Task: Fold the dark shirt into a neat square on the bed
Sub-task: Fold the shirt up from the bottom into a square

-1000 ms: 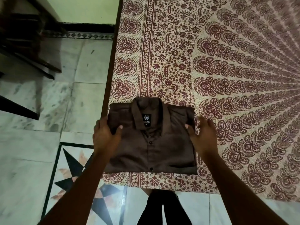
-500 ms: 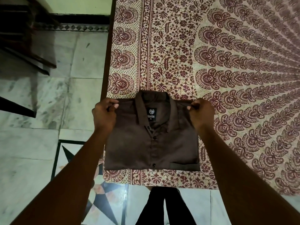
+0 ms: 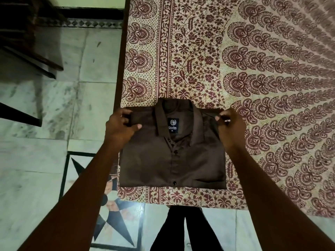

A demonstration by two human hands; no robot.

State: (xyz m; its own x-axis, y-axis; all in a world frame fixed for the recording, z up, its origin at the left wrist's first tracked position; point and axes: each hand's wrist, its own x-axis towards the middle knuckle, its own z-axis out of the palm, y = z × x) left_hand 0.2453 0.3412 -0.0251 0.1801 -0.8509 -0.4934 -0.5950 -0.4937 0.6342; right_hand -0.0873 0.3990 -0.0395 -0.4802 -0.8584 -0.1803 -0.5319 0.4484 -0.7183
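Note:
The dark brown shirt [image 3: 174,160] lies folded into a square at the near left corner of the bed [image 3: 199,51], collar and label facing up, buttons down the middle. My left hand [image 3: 120,126] pinches the shirt's top left shoulder corner. My right hand [image 3: 229,127] pinches the top right shoulder corner. Both hands rest on the fabric with fingers curled around its upper edge.
The bed is covered by a cream and maroon patterned sheet [image 3: 272,87]. Its left edge [image 3: 120,69] borders a marble floor [image 3: 45,142] with a star inlay. Dark wooden furniture [image 3: 27,42] stands at the far left. My dark trouser legs [image 3: 184,230] are at the bed's near edge.
Both hands slid from the shirt's sides up to its shoulder corners and closed on them. The shirt stayed flat in place.

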